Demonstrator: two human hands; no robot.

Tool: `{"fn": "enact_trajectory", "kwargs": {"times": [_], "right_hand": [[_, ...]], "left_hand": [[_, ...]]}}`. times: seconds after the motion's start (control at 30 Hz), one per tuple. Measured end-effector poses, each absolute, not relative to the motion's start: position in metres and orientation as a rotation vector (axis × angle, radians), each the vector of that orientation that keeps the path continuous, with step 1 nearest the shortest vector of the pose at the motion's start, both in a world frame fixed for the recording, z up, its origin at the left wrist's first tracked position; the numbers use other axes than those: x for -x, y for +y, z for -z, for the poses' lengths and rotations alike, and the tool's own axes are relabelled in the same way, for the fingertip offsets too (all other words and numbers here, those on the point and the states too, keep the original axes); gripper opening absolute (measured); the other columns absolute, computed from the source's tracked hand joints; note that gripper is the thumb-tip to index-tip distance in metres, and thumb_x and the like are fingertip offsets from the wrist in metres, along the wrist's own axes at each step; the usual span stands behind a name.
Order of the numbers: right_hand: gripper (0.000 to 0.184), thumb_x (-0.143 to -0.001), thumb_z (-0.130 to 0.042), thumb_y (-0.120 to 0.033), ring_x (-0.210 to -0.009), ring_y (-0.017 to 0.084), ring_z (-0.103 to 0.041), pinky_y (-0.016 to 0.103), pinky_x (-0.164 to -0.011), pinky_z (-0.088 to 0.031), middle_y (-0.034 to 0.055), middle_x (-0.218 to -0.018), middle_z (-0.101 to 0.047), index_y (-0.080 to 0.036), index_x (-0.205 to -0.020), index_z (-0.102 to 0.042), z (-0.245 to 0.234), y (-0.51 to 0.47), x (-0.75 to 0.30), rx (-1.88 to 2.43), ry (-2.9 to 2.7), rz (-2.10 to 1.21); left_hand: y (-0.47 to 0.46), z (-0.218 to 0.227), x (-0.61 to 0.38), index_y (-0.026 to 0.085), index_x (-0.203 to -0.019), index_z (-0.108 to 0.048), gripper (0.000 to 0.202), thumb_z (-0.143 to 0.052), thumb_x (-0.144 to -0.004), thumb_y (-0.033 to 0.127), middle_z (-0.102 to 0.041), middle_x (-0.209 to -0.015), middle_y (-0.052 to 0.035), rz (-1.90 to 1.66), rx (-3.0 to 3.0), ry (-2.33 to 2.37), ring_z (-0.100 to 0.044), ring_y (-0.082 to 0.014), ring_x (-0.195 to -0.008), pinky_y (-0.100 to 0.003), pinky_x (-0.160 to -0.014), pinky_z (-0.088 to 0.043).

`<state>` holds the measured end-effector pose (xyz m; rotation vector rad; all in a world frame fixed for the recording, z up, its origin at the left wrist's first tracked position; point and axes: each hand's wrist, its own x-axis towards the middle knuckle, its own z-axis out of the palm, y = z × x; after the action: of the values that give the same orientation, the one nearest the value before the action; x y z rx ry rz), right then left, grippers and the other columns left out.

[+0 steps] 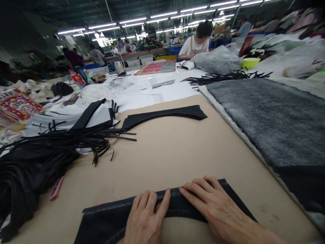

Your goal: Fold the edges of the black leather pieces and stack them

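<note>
A curved piece of black fabric (106,220) lies at the near edge of a tan board (172,149). My left hand (146,217) rests flat on its upper edge, fingers stretched out and close together. Beside it my right hand (213,203) also lies flat on the fabric, fingers spread, fingertips pressing the folded top edge. Neither hand grips anything. Farther up the board lies another curved black fabric piece (165,115).
A heap of black strips (50,152) covers the left side, with a pink tool (56,188) beside it. Grey fleece fabric (274,118) lies on the right. A seated person (195,40) works at the far end, near a plastic bag (218,59) and a yellow-green bowl (250,62).
</note>
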<state>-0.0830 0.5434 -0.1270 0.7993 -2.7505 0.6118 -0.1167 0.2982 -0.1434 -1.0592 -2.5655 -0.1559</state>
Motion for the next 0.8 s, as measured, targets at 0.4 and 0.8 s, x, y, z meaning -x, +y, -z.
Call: {"fn": "enact_trajectory", "kwargs": {"times": [0.4,0.8], "right_hand": [[0.056,-0.080,-0.042,0.002,-0.103,0.022,-0.050,0.041,-0.097,-0.028,0.0045,-0.116,-0.061,-0.019,-0.129,-0.055,0.132,0.574,0.069,-0.646,-2.741,-0.501],[0.059,-0.079,-0.032,0.007,-0.101,0.018,-0.053,0.040,-0.097,-0.031,0.0067,-0.116,-0.060,-0.016,-0.126,-0.058,0.127,0.602,0.057,-0.625,-2.729,-0.323]], "left_hand": [[0.300,0.144,0.118,0.033,-0.136,-0.050,0.053,-0.040,-0.088,0.015,-0.057,-0.097,-0.0054,0.120,1.066,-2.562,-0.051,-0.0222,-0.092,-0.036,-0.090,-0.035],[0.298,0.144,0.119,0.033,-0.138,-0.046,0.062,-0.047,-0.081,0.010,-0.058,-0.097,-0.0044,0.041,1.117,-2.542,-0.052,-0.0209,-0.093,-0.035,-0.089,-0.035]]}}
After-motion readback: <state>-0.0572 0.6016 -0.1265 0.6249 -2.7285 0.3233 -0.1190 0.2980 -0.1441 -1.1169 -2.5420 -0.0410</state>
